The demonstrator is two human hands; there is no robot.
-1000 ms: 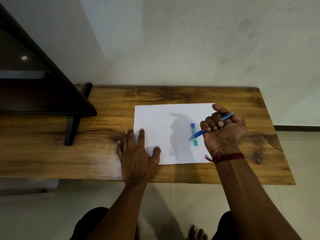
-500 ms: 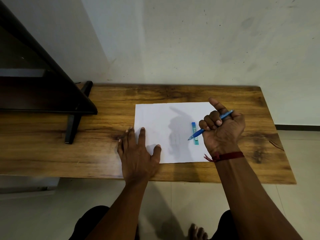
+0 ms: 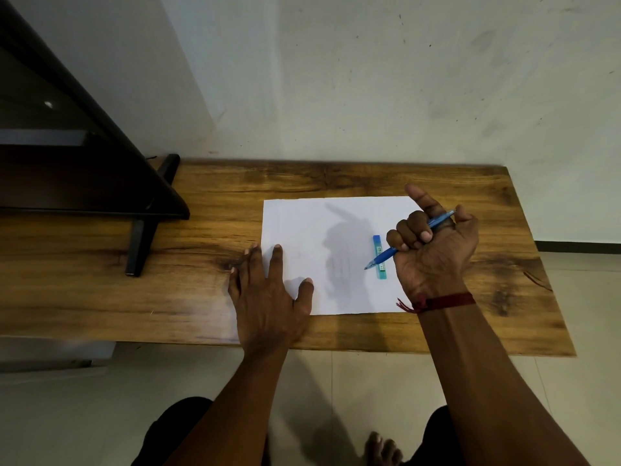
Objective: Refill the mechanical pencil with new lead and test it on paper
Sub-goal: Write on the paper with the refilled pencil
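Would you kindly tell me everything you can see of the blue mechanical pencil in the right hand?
The mechanical pencil is a slim blue barrel, plastic by its look, with a paler, see-through tip section. The right hand grips its middle in a fist, thumb raised clear of the rear end, which pokes out beside it. The pencil slants, tip pointing down and left over the paper, crossing in front of the blue lead case. Whether the tip touches the paper cannot be told.

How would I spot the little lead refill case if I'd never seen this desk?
Find the wooden table by the wall, then the white sheet of paper on it. Near the sheet's right side lies a slim case. It is teal and lies loose, while the blue pencil crossing it is held in the right hand.
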